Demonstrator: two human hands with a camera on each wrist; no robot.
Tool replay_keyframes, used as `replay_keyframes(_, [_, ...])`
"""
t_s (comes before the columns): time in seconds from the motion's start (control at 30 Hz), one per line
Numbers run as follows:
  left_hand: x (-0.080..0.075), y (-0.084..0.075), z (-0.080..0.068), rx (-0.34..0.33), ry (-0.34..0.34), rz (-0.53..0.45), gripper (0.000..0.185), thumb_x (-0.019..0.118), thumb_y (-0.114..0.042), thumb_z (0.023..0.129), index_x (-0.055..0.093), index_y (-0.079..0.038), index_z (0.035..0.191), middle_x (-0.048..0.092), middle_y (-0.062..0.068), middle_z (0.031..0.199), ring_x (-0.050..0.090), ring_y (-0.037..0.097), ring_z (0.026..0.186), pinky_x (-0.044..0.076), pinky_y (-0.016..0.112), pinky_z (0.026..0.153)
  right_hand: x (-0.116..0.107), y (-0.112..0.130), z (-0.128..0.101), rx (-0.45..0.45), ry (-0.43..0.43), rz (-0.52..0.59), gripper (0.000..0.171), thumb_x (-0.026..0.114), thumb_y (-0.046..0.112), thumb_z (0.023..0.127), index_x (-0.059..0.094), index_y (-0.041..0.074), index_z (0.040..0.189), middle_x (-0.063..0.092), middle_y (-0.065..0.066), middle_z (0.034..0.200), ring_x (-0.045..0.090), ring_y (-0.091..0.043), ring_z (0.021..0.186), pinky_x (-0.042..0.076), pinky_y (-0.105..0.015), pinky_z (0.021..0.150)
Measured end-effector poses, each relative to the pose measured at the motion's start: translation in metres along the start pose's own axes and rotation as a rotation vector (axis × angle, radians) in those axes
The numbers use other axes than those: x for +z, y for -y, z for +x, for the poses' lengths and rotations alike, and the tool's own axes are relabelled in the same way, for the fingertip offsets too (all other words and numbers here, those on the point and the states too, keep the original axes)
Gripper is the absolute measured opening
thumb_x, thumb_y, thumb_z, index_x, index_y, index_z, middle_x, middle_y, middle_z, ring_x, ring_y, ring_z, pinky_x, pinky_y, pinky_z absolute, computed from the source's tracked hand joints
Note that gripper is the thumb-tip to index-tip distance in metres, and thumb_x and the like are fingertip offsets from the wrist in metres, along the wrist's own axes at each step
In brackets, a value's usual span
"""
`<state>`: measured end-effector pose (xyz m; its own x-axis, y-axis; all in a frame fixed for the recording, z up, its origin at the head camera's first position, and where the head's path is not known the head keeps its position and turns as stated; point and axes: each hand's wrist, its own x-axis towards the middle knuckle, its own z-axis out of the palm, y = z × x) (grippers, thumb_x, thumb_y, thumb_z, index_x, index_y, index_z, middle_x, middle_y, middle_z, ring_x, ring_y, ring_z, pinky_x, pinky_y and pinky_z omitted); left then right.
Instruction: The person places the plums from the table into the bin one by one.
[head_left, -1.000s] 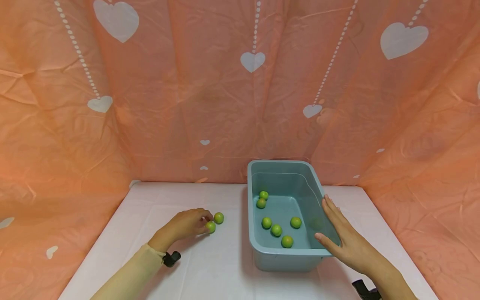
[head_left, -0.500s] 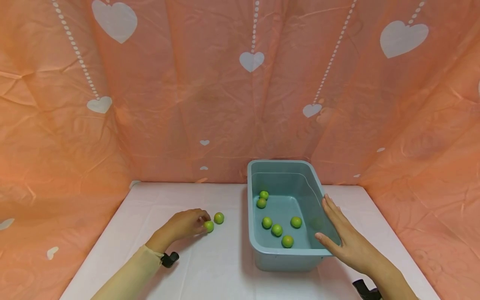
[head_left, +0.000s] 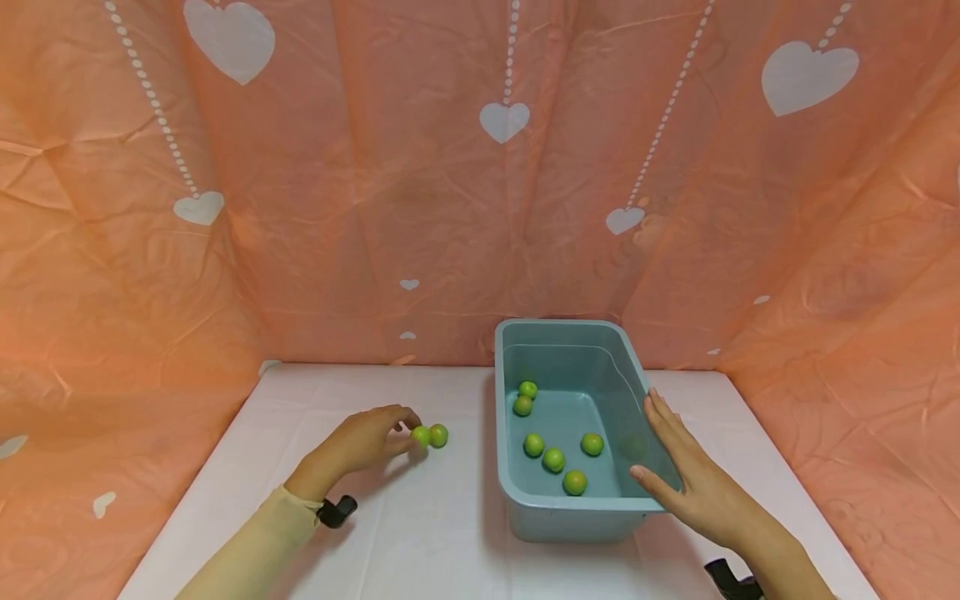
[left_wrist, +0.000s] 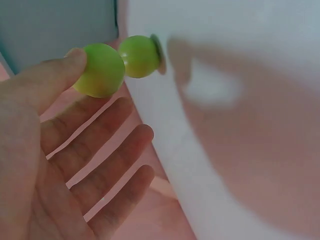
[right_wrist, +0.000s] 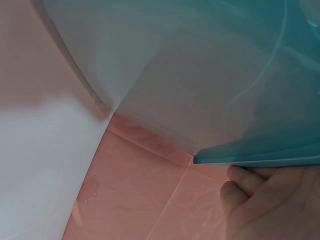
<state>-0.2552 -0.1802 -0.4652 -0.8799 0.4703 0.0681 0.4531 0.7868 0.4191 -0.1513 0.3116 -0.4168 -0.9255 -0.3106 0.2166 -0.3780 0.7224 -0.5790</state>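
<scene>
The left hand point(head_left: 358, 442) pinches a green ball point(head_left: 421, 435) between thumb and fingertips, its other fingers loose, just above the white bench point(head_left: 420, 533). A second ball point(head_left: 438, 435) lies touching it on the bench. The right hand point(head_left: 693, 487) rests open and flat against the right wall of the blue tub point(head_left: 517, 500), steadying it. Five balls already lie in the tub. To do this well, I judge the pinch should be firm so the round ball cannot slip, lifted straight clear of its neighbour so that one does not roll away, while the right hand keeps the tub from sliding.
</scene>
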Motion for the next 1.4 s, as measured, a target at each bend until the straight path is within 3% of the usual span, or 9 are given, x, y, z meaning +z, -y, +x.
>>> replay_keyframes(0.2, [-0.006, -0.005, 0.001, 0.058, -0.048, 0.031, 0.02, 0.078, -0.032, 0.1, 0.074, -0.025, 0.118, 0.074, -0.009, 0.115, 0.071, 0.023, 0.108, 0.058, 0.046, 0.088, 0.0, 0.0, 0.0, -0.005, -0.001, -0.003, 0.093, 0.072, 0.034, 0.104, 0.013, 0.017, 0.174, 0.005, -0.009, 0.181, 0.003, -0.039, 0.165, 0.012, -0.069, 0.126])
replay_keyframes(0.27, [-0.008, -0.007, 0.002, 0.064, -0.059, 0.034, 0.021, 0.078, -0.033, 0.1, 0.074, -0.025, 0.119, 0.074, -0.01, 0.115, 0.071, 0.021, 0.109, 0.057, 0.045, 0.089, -0.001, 0.0, 0.0, -0.007, -0.001, -0.004, 0.094, 0.073, 0.034, 0.103, 0.013, 0.017, 0.174, 0.005, -0.009, 0.181, 0.003, -0.04, 0.165, 0.015, -0.076, 0.123])
replay_keyframes(0.6, [-0.022, -0.024, 0.01, 0.103, -0.079, 0.03, 0.023, 0.079, -0.035, 0.1, 0.073, -0.027, 0.121, 0.073, -0.013, 0.117, 0.069, 0.018, 0.111, 0.056, 0.045, 0.093, -0.001, 0.0, 0.0, -0.01, -0.002, 0.009, 0.095, 0.073, 0.034, 0.103, 0.013, 0.018, 0.174, 0.005, -0.009, 0.181, 0.003, -0.042, 0.165, 0.017, -0.08, 0.119])
replay_keyframes(0.93, [-0.038, -0.042, 0.02, 0.135, -0.105, 0.042, 0.027, 0.077, -0.041, 0.101, 0.073, -0.026, 0.123, 0.073, -0.011, 0.12, 0.07, 0.018, 0.113, 0.057, 0.046, 0.093, 0.0, 0.0, 0.001, -0.009, -0.004, 0.01, 0.094, 0.073, 0.034, 0.103, 0.013, 0.018, 0.174, 0.005, -0.009, 0.181, 0.003, -0.043, 0.165, 0.015, -0.08, 0.12])
replay_keyframes(1.03, [-0.044, -0.048, 0.025, 0.163, -0.106, 0.037, 0.027, 0.076, -0.04, 0.102, 0.074, -0.025, 0.123, 0.074, -0.012, 0.119, 0.07, 0.018, 0.112, 0.052, 0.048, 0.105, 0.001, -0.001, 0.001, -0.018, -0.007, 0.01, 0.094, 0.073, 0.033, 0.103, 0.014, 0.017, 0.174, 0.005, -0.009, 0.181, 0.003, -0.042, 0.165, 0.013, -0.077, 0.122])
replay_keyframes(1.17, [-0.05, -0.056, 0.03, 0.198, -0.112, 0.031, 0.028, 0.077, -0.038, 0.101, 0.074, -0.021, 0.123, 0.074, -0.012, 0.117, 0.07, 0.019, 0.112, 0.037, 0.049, 0.123, 0.002, -0.001, 0.001, -0.025, -0.008, 0.009, 0.094, 0.073, 0.033, 0.103, 0.014, 0.017, 0.174, 0.006, -0.009, 0.181, 0.003, -0.04, 0.165, 0.011, -0.073, 0.125])
replay_keyframes(1.23, [-0.052, -0.061, 0.033, 0.201, -0.115, 0.03, 0.03, 0.077, -0.039, 0.101, 0.074, -0.021, 0.124, 0.074, -0.011, 0.117, 0.069, 0.018, 0.113, 0.039, 0.048, 0.121, 0.002, -0.001, 0.001, -0.025, -0.009, 0.004, 0.093, 0.073, 0.033, 0.103, 0.014, 0.017, 0.174, 0.006, -0.009, 0.181, 0.003, -0.04, 0.165, 0.011, -0.071, 0.126])
replay_keyframes(1.4, [-0.057, -0.075, 0.041, 0.241, -0.139, 0.045, 0.032, 0.076, -0.042, 0.101, 0.074, -0.022, 0.126, 0.075, -0.011, 0.118, 0.069, 0.017, 0.113, 0.054, 0.043, 0.099, 0.001, -0.001, 0.001, -0.03, -0.015, -0.002, 0.094, 0.073, 0.032, 0.103, 0.014, 0.016, 0.174, 0.007, -0.011, 0.181, 0.003, -0.039, 0.165, 0.011, -0.069, 0.127])
